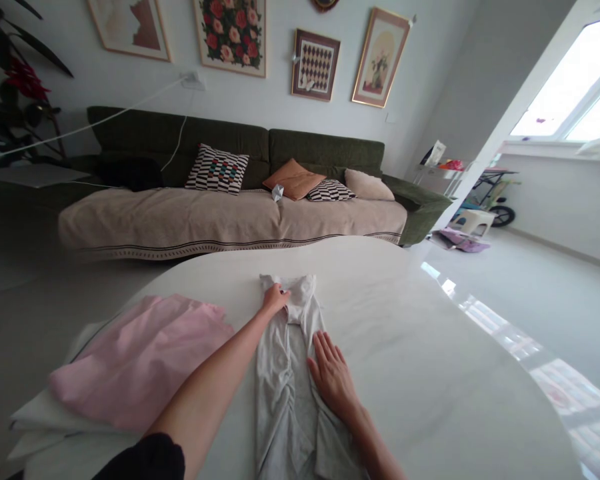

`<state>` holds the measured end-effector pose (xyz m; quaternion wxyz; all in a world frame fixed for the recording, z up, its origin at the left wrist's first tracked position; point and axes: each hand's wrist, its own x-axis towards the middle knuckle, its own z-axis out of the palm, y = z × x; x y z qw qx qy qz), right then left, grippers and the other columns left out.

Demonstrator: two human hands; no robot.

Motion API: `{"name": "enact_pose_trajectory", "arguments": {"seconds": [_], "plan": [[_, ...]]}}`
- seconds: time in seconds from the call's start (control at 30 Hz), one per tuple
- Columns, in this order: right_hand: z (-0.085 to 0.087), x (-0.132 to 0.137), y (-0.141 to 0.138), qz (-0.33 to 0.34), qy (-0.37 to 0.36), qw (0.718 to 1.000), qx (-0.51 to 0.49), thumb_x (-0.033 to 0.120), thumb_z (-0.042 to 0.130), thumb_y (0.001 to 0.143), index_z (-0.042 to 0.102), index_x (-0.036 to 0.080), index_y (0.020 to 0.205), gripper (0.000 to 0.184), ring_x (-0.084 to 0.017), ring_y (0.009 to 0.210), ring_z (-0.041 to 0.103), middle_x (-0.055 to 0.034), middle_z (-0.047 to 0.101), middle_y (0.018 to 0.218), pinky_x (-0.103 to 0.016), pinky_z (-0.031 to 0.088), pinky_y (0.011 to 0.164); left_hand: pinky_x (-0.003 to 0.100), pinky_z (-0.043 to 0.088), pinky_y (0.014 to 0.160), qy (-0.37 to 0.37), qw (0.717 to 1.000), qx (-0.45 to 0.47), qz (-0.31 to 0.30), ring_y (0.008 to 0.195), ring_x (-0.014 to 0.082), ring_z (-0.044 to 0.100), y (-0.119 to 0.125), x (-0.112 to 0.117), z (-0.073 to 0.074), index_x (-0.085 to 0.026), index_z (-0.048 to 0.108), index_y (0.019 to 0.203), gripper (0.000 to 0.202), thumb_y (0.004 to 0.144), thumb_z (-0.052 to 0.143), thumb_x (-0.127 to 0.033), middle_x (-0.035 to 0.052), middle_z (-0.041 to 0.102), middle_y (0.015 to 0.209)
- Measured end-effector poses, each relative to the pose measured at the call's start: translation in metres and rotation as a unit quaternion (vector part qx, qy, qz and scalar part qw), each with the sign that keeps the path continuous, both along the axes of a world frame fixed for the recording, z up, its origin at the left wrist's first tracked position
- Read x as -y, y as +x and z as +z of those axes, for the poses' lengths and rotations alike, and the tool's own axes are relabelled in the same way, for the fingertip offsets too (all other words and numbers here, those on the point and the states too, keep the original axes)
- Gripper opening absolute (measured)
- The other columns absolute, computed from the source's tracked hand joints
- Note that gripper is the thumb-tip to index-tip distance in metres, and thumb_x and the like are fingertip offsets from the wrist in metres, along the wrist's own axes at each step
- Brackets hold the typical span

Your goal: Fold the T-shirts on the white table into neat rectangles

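Note:
A long, light grey dress (pixel 275 373) lies lengthwise on the white table, its narrow top end pointing away from me. Gathered folds run down its front. My left hand (pixel 276 298) reaches to the upper part, with fingers closed on the cloth there. Lower down, along the right edge of the dress, my right hand (pixel 333 377) rests flat with its fingers stretched out. The bottom of the garment runs out of view.
A pink folded cloth (pixel 145 360) lies on pale fabric (pixel 45 413) at the table's left. Beyond the marble-patterned white tabletop (pixel 430 373) stands a green sofa (pixel 325 150) with several cushions. A white stool (pixel 473 220) is on the floor at right.

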<state>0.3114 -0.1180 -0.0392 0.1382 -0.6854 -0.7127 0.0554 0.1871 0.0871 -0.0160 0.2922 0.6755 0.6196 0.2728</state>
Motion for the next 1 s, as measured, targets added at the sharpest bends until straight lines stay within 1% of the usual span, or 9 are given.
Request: {"name": "enact_pose_trajectory", "arguments": {"seconds": [0.13,0.27,0.37,0.47,0.53,0.63,0.77,0.9,1.0], "plan": [[-0.005,0.002,0.001,-0.003,0.007,1.000,0.007,0.039,0.027,0.089,0.025,0.014,0.137,0.053,-0.021,0.131,0.018,-0.0076,0.025,0.142,-0.040,0.026,0.103,0.021,0.041,0.060,-0.009,0.999,0.016,-0.045,0.067,0.0145,0.058,-0.002,-0.012,0.002,-0.017,0.059,0.070,0.011,0.065,0.063,-0.026,-0.0012,0.061,0.063],[-0.004,0.001,0.001,-0.003,0.006,1.000,0.006,0.039,0.027,0.090,0.026,0.014,0.137,0.053,-0.021,0.131,0.019,-0.0079,0.026,0.142,-0.039,0.026,0.103,0.020,0.042,0.063,0.031,0.998,0.022,-0.042,0.070,0.0119,0.057,-0.008,-0.014,0.005,-0.020,0.056,0.081,0.009,0.074,0.053,-0.024,-0.0034,0.060,0.071],[-0.002,0.001,0.000,-0.007,0.003,1.000,0.008,0.038,0.026,0.090,0.026,0.014,0.137,0.053,-0.020,0.131,0.019,-0.0079,0.026,0.141,-0.039,0.026,0.103,0.024,0.043,0.072,0.053,0.999,-0.002,-0.012,0.079,0.0148,0.057,-0.012,-0.010,0.006,-0.018,0.053,0.089,0.016,0.075,0.048,-0.015,0.0011,0.060,0.081],[0.000,0.001,-0.001,-0.006,-0.002,1.000,0.008,0.038,0.026,0.090,0.026,0.014,0.137,0.053,-0.020,0.131,0.019,-0.0075,0.026,0.142,-0.039,0.026,0.103,0.032,0.041,0.084,0.082,0.996,-0.028,-0.002,0.096,0.0202,0.054,-0.012,0.003,0.007,-0.016,0.050,0.099,0.028,0.072,0.047,-0.009,0.0077,0.058,0.096],[0.000,0.001,-0.001,-0.005,-0.005,1.000,0.009,0.038,0.026,0.090,0.026,0.013,0.137,0.053,-0.021,0.131,0.019,-0.0075,0.025,0.142,-0.039,0.026,0.103,0.034,0.035,0.094,0.117,0.992,-0.037,-0.028,0.109,0.0207,0.046,-0.009,0.017,0.008,-0.017,0.049,0.107,0.032,0.075,0.045,-0.011,0.0093,0.053,0.110],[-0.003,0.002,0.000,-0.004,-0.002,1.000,0.008,0.039,0.026,0.090,0.026,0.013,0.136,0.053,-0.021,0.131,0.019,-0.0079,0.025,0.142,-0.039,0.026,0.103,0.033,0.025,0.103,0.159,0.980,-0.055,-0.110,0.122,0.0198,0.034,-0.004,0.042,0.002,-0.023,0.050,0.111,0.033,0.079,0.046,-0.021,0.0051,0.047,0.125],[0.000,0.003,0.002,0.001,-0.005,1.000,-0.003,0.041,0.028,0.089,0.028,0.014,0.136,0.054,-0.021,0.131,0.021,-0.0084,0.027,0.141,-0.039,0.026,0.103,0.048,0.017,0.104,0.163,0.961,-0.155,-0.163,0.131,0.0302,0.015,-0.004,0.062,-0.014,-0.028,0.045,0.124,0.047,0.079,0.047,-0.041,0.0037,0.036,0.138],[0.020,-0.025,-0.001,-0.010,-0.007,1.000,-0.026,0.039,0.026,0.090,0.038,0.016,0.130,0.048,-0.021,0.128,0.028,-0.0096,0.036,0.137,-0.039,0.030,0.100,0.052,0.014,0.104,0.161,0.957,-0.182,-0.162,0.131,0.0319,0.012,-0.007,0.064,-0.021,-0.033,0.040,0.127,0.049,0.080,0.042,-0.046,0.0009,0.029,0.142],[0.033,-0.072,-0.008,0.010,0.011,0.999,-0.036,0.038,0.023,0.091,0.035,0.012,0.132,0.049,-0.020,0.131,0.019,-0.0115,0.028,0.141,-0.035,0.026,0.103,0.054,0.014,0.103,0.168,0.952,-0.194,-0.169,0.132,0.0313,0.011,-0.008,0.061,-0.022,-0.033,0.038,0.129,0.051,0.080,0.041,-0.044,0.0016,0.027,0.142]]}}
